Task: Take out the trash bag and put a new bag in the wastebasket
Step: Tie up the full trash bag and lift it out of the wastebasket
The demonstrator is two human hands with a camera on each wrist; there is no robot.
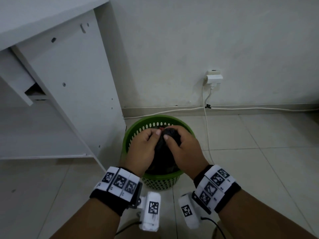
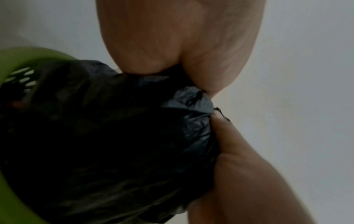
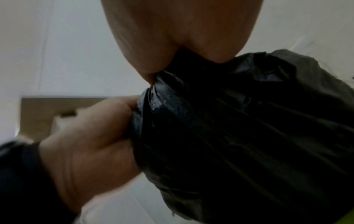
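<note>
A green perforated wastebasket point(image 1: 138, 124) stands on the tiled floor beside a white desk. A black trash bag point(image 1: 163, 155) fills it, its top gathered into a bunch above the rim. My left hand point(image 1: 146, 144) grips the gathered neck from the left and my right hand point(image 1: 179, 144) grips it from the right, thumbs pressed on the plastic. In the left wrist view the crumpled black trash bag point(image 2: 114, 144) bulges over the green wastebasket rim point(image 2: 28, 56). The right wrist view shows the black trash bag point(image 3: 239, 128) pinched between both hands. No new bag is in view.
The white desk side panel point(image 1: 77, 83) stands close on the wastebasket's left. A wall socket with a plug point(image 1: 214, 78) is behind, and white cables point(image 1: 207, 135) run down the wall and along the floor to the right of the basket. Open tiled floor point(image 1: 259, 152) lies to the right.
</note>
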